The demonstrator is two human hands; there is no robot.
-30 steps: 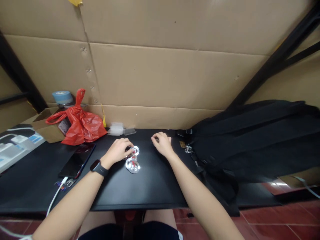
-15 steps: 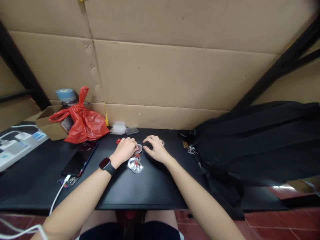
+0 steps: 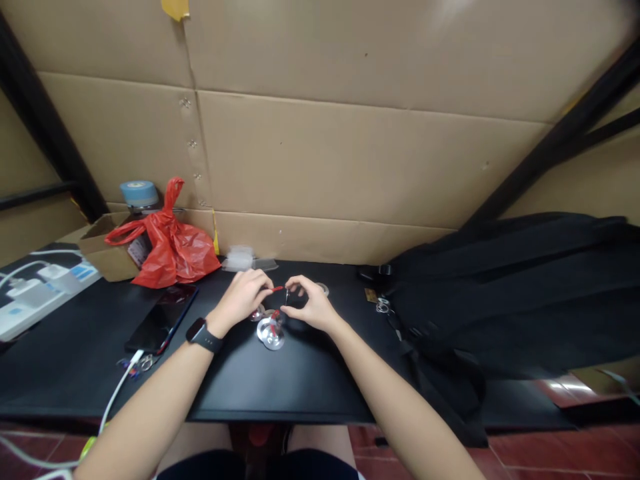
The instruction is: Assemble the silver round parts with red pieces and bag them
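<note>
Discs point(image 3: 273, 341) lie overlapped on the desk point(image 3: 280, 390), close in, presumably for easy reach. Just beyond, the left grip point(image 3: 243, 297) pinches a red strip point(image 3: 278, 289) and the right grip point(image 3: 311, 307) pinches what seems a thin disc point(image 3: 287, 298) edge-on, perhaps so its faces are left clear; plastic pieces point(image 3: 241, 259) lie farther back by the cardboard point(image 3: 320, 233), likely out of the way.
</note>
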